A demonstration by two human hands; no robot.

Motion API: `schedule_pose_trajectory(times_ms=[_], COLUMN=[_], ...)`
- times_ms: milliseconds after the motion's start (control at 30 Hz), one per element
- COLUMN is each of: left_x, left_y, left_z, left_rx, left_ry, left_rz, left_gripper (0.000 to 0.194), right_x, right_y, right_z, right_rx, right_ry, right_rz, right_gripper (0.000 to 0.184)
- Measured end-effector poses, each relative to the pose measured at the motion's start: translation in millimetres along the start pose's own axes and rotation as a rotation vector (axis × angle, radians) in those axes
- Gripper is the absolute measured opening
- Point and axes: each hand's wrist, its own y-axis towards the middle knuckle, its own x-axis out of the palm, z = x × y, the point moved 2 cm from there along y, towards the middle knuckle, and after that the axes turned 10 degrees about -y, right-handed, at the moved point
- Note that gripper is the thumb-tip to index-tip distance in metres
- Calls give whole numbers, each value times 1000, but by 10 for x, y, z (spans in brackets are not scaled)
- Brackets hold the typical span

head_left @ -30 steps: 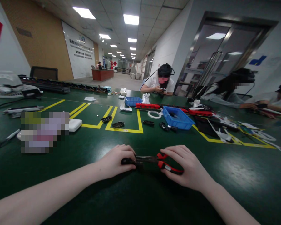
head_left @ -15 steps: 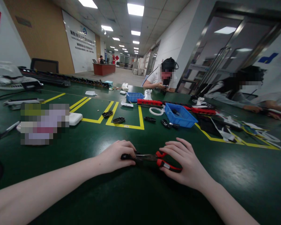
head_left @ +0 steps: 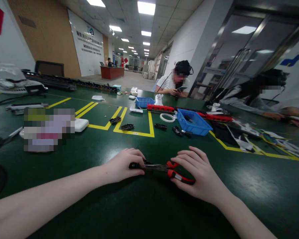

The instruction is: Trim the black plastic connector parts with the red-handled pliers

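My left hand is closed around a small black part, mostly hidden by the fingers. In my right hand are long-nosed pliers with red and black handles. The handles stand apart, between the thumb and the fingers. The jaws point left and reach the black part at my left fingertips; how they meet it is too dark to tell. Beyond my hands, similar black parts lie along the yellow tape, and another black part lies to their right.
A blue bin with something dark inside stands ahead right, a smaller blue bin farther back. Near them are a white ring and a red strip. A white case lies left. Across the green table a person sits.
The view has shifted slightly. My hands and the pliers keep almost the same pose. The person across the table has turned a little and holds a dark device higher.
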Motion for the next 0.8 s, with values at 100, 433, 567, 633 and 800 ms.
schedule_pose_trajectory(times_ms=[100, 433, 567, 633, 800], left_x=[-3, -20, -14, -9, -8], left_y=[0, 11, 13, 13, 12], left_z=[-10, 26, 16, -2, -11], left_rx=[-6, 1, 13, 25, 23], left_ry=[-17, -30, -22, -22, -27], left_rz=[2, 1, 6, 7, 5], left_gripper=[8, 6, 6, 7, 8], right_x=[-16, 29, 32, 24, -12], right_y=[5, 3, 10, 22, 47], right_z=[4, 4, -2, -8, -17], right_rx=[-2, 29, 33, 32, 14], right_ry=[1, 65, 70, 63, 50], right_rz=[-1, -61, -83, -79, -63], right_gripper=[35, 34, 33, 32, 28])
